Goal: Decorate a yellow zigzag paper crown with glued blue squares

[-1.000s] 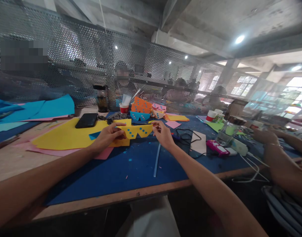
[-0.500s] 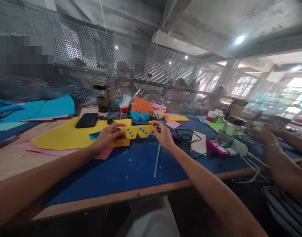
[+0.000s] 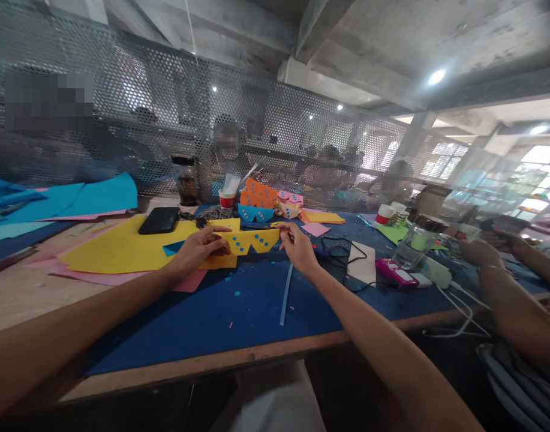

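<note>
Between my two hands a yellow paper cutout (image 3: 253,242), shaped like eyeglasses and dotted with small blue squares, is held up above the blue table mat (image 3: 189,327). My left hand (image 3: 206,245) pinches its left end, and my right hand (image 3: 294,243) pinches its right end between thumb and fingers. Beyond it stand similar cutouts: a blue one (image 3: 255,213), an orange stack (image 3: 258,194) and a pink one (image 3: 290,197). A translucent glue stick (image 3: 285,294) lies on the mat below my right hand.
Left lie large yellow sheets (image 3: 104,246), a black phone (image 3: 159,220) and blue sheets (image 3: 99,195). A jar of dark liquid (image 3: 185,180) and a red-white paper cup (image 3: 227,198) stand behind. Right are a black cable (image 3: 335,249), a magenta box (image 3: 395,273), a clear bottle (image 3: 416,243) and a co-worker's arms (image 3: 504,288).
Both hands keep hold of the yellow cutout in nearly the same place. The view has shifted very slightly. The co-worker's hands at the right have moved a little.
</note>
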A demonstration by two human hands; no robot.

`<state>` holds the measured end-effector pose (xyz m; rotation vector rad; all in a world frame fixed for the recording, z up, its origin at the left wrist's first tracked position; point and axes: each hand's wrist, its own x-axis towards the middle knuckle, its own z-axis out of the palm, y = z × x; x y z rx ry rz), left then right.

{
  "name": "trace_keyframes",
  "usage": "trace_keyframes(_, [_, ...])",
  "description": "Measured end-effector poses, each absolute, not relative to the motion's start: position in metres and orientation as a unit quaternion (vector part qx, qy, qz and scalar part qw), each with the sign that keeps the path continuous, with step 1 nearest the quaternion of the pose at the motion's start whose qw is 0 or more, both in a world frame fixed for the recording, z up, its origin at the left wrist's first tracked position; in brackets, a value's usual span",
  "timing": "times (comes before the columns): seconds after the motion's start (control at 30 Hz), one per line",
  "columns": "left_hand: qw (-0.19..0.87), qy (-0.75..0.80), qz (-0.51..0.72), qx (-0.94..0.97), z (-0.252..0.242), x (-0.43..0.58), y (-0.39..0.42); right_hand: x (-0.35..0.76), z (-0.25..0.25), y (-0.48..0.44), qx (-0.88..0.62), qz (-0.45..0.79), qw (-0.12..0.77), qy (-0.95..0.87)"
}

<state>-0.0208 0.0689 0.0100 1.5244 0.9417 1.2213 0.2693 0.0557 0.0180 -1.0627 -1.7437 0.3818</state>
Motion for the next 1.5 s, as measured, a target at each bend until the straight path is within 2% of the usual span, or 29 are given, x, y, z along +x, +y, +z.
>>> trace_keyframes(0.43, [0.469, 0.384, 0.497, 0.621, 0.008, -0.022, 0.071, 0.269, 0.018, 0.056, -0.454, 0.134, 0.497, -0.727])
trace_keyframes(0.67, [0.472, 0.386, 0.497, 0.618, 0.007, -0.022, 0.072, 0.29, 0.03, 0.06, -0.495, 0.058, 0.478, -0.723])
trace_keyframes(0.77, [0.472, 0.39, 0.492, 0.619, 0.007, -0.022, 0.072, 0.311, 0.041, 0.059, -0.532, 0.006, 0.442, -0.722])
trace_keyframes(0.9, [0.471, 0.4, 0.488, 0.617, 0.007, -0.022, 0.073, 0.334, 0.041, 0.052, -0.589, -0.044, 0.348, -0.728])
trace_keyframes(1.13, [0.471, 0.413, 0.486, 0.609, 0.009, -0.023, 0.072, 0.346, 0.023, 0.043, -0.678, -0.057, 0.203, -0.704])
trace_keyframes(1.33, [0.473, 0.406, 0.488, 0.611, 0.009, -0.022, 0.071, 0.347, 0.023, 0.04, -0.685, -0.039, 0.174, -0.706])
trace_keyframes(1.5, [0.471, 0.398, 0.496, 0.611, 0.009, -0.021, 0.072, 0.348, 0.029, 0.036, -0.659, -0.028, 0.217, -0.72])
